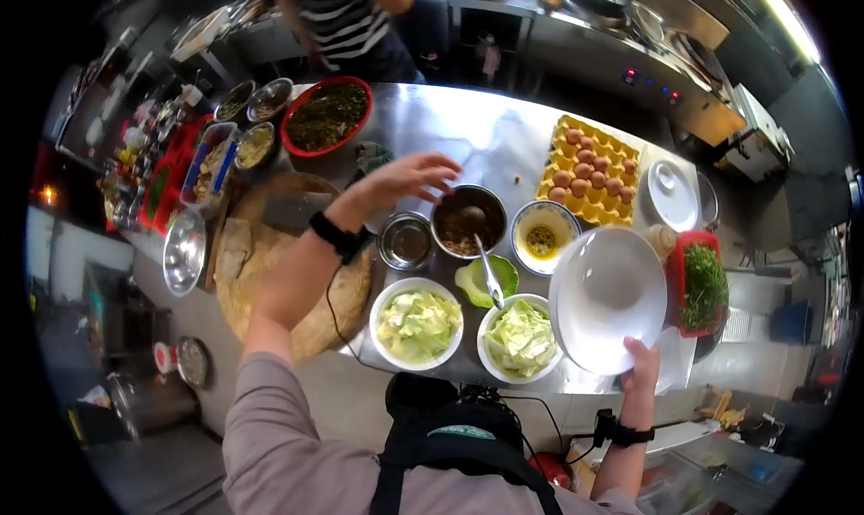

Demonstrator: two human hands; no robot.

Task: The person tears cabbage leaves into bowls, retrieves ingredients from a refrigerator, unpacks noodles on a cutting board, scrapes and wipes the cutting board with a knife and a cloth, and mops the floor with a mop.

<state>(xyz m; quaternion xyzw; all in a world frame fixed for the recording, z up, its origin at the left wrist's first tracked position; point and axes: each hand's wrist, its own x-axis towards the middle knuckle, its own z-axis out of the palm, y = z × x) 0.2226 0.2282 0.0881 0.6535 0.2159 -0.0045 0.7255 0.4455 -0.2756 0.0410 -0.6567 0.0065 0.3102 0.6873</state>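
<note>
While the right hand clasps the near rim of a tilted white bowl, here's the left hand, fingers loosely spread, grasping nothing, near a steel bowl of brown filling with a ladle in it! Left of the right hand's grip sits chopped cabbage; beyond that grip, an egg tray; to its right, leafy green herbs.
</note>
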